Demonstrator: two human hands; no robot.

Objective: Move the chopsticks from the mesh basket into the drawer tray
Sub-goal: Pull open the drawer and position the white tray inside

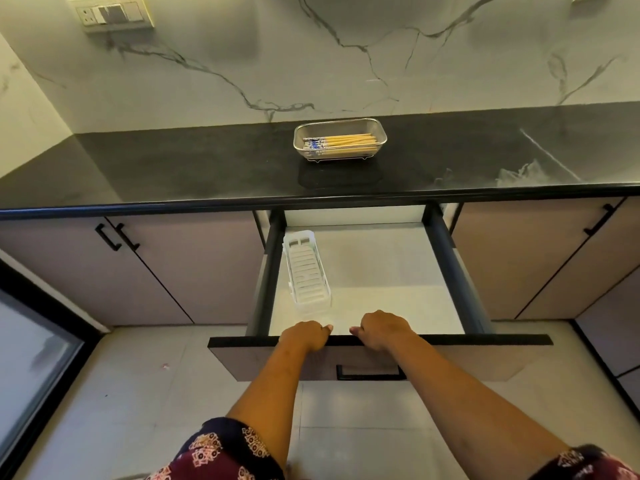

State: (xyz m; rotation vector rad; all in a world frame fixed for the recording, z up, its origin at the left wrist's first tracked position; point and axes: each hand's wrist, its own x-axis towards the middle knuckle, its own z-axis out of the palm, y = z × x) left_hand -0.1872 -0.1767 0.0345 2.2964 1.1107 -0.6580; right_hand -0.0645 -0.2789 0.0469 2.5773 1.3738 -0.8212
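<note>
Both hands, left hand [304, 336] and right hand [381, 330], are clamping the drawer front [467, 355]. Chopsticks [341, 144] upper centre are looking light and slippery, so you're best pinching them mid-bundle.

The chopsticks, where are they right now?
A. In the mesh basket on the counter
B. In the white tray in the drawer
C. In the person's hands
A: the chopsticks lie in the mesh basket on the dark counter; the white tray holds none.

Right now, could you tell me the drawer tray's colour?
White, slatted drawer tray, seen in the head view.
</note>
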